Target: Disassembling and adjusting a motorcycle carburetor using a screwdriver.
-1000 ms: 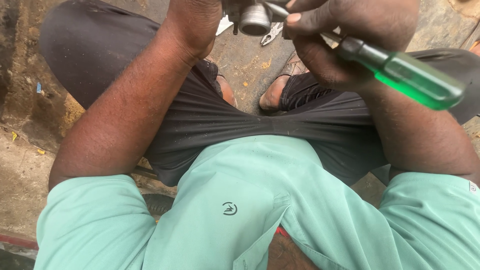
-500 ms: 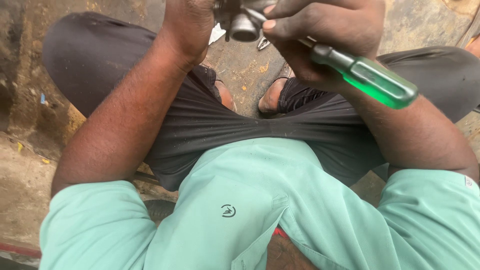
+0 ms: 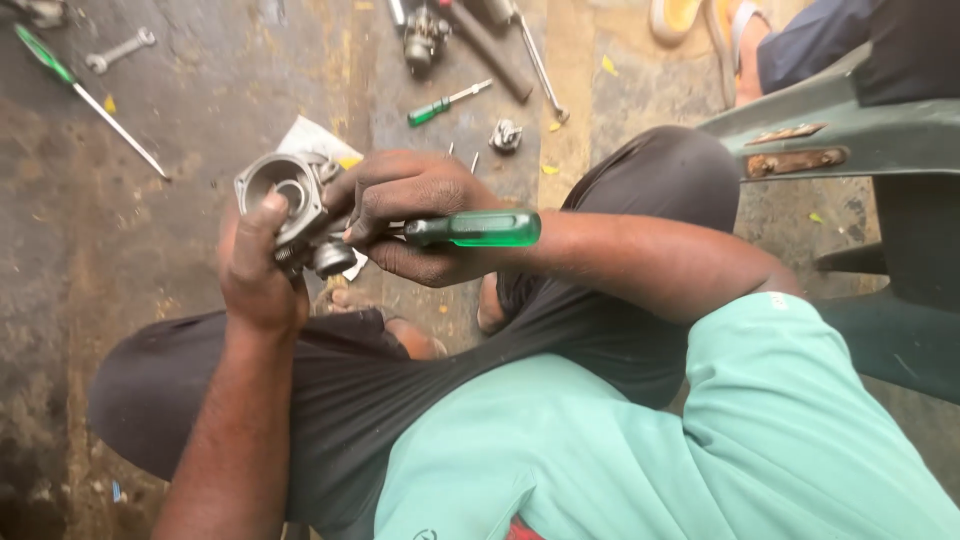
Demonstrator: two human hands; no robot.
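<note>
One grey metal carburettor body (image 3: pixel 285 205) sits above the person's lap, held up over the stained concrete floor (image 3: pixel 200 100), its round bore facing the camera. The left hand (image 3: pixel 258 265) grips it from below, fingers curled around the casting and the thumb pressed against the rim of the bore. The right hand (image 3: pixel 410 215) is closed around one green-handled screwdriver (image 3: pixel 472 229), whose handle sticks out to the right of the fist; the shaft runs toward the underside of the casting and is hidden by the fingers, so the tip cannot be seen. Just behind the casting lies one scrap of white paper (image 3: pixel 310 140). Farther out on the floor two more green-handled screwdrivers show: a small one (image 3: pixel 447 103) near the middle top, and a long one (image 3: pixel 85 97) at the upper left. One open wrench (image 3: pixel 118 50) lies beside the long one. A small metal fitting (image 3: pixel 506 135) rests near two short pins (image 3: pixel 462 158). At the top edge are another engine part (image 3: pixel 424 38) and one long socket bar (image 3: pixel 535 62). To the right stands one dark green plastic chair (image 3: pixel 850 130), with another person's sandalled foot (image 3: pixel 720 30) beyond it.
</note>
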